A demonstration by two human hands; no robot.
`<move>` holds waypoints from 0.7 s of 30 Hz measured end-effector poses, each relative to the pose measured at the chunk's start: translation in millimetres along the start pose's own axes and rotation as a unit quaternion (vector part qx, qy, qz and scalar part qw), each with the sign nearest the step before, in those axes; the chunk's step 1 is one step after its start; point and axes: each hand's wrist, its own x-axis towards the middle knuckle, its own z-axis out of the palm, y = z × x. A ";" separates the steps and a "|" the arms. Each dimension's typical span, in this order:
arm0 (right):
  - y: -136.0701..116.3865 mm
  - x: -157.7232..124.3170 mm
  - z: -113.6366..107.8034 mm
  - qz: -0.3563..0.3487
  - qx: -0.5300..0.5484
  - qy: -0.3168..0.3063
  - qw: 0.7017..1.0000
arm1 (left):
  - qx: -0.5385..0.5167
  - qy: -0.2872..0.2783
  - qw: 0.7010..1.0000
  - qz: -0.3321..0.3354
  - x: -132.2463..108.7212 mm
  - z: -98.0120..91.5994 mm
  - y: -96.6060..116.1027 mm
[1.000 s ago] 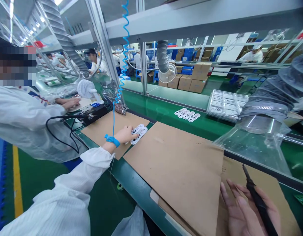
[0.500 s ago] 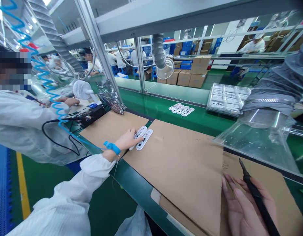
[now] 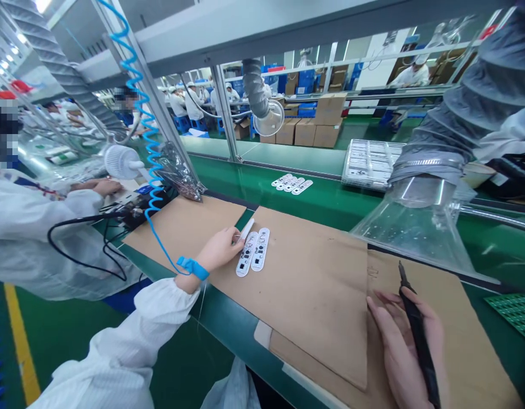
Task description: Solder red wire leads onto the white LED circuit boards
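My left hand (image 3: 222, 249), in a blue wrist strap, pinches a white circuit board (image 3: 247, 228) that is tilted up on its edge. Just right of these fingers, two oblong white circuit boards (image 3: 261, 250) lie side by side on the cardboard sheet (image 3: 305, 295), with black parts on their faces. In my right hand (image 3: 405, 346) is a black soldering iron (image 3: 416, 335), its thin tip pointing up and away from me. The right hand rests palm up over a second cardboard sheet (image 3: 467, 329); both its lower edge and the iron's rear end run out of view.
Several white boards (image 3: 292, 184) lie on the green belt beyond the cardboard. A stacked tray (image 3: 369, 165) stands to their right. A clear fume hood (image 3: 420, 227) hangs low at the right, near green panels (image 3: 513, 315). A coiled blue cord (image 3: 134, 74) runs to my left wrist. A co-worker (image 3: 41, 221) works at the left.
Two boards now lie flat on the cardboard, and my left hand has drawn slightly left of them with one tilted board. The view has turned a little right. The soldering iron stays in my right hand.
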 end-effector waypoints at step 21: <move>-11.7 -26.8 -10.8 -0.069 -0.098 -0.059 0.991 | 0.006 -0.011 0.999 -0.051 -19.1 -1.3 -0.2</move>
